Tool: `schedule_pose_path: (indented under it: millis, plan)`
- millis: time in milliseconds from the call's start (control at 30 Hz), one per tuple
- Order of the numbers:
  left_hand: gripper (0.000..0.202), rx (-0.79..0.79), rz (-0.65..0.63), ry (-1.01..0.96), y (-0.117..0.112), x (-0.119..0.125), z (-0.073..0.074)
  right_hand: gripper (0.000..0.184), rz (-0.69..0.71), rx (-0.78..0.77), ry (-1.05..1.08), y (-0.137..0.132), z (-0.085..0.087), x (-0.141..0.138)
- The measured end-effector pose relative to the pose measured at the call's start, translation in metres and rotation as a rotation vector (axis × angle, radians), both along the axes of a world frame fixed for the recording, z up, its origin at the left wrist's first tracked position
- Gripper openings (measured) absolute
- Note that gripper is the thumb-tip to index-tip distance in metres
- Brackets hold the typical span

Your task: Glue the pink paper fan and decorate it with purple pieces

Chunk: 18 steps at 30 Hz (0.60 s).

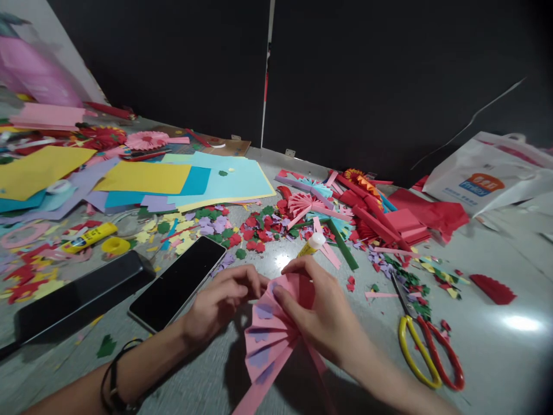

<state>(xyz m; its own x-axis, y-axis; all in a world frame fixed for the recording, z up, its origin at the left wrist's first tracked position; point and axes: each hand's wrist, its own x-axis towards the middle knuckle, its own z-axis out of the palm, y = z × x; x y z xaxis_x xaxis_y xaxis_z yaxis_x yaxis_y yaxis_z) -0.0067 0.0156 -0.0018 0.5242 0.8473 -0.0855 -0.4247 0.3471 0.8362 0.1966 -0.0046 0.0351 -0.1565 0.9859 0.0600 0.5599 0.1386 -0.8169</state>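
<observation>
1. While both hands work at it, the pink paper fan (pixel 276 328) sits just above the table (pixel 496 369), close to the person's body, and its shadow falls on the surface below.
2. Right hand (pixel 317 308) pinches the gathered pleats between thumb and fingers, and left hand (pixel 220 305) curls in against the fan's upper edge, so neither is spread flat.
3. Honestly, the risky bit is the pinch: ease off and those pleats could spring apart, squeeze too hard and the thin paper could crease.
4. Nearby hazards: the open-looking glue tube (pixel 311 245) just past the right hand could get knocked, and the scissors (pixel 418 324) lie off to the right beside the phone-free side, while a phone (pixel 175 282) sits left.
5. Pleats flare left from the pinch, while the fan's long axis slants down-left toward the person.
</observation>
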Motion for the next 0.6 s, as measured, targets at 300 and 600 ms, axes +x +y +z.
schedule_pose_path:
  millis: [300, 600]
  plan:
    - [0.02, -0.04, -0.008, 0.093, -0.004, 0.003, -0.005, 0.019, 0.051, -0.118, 0.08, -0.009, 0.01, -0.003]
    - [0.018, -0.008, -0.147, 0.088, 0.002, 0.002, -0.004, 0.016, 0.084, -0.106, 0.117, -0.011, 0.006, -0.004]
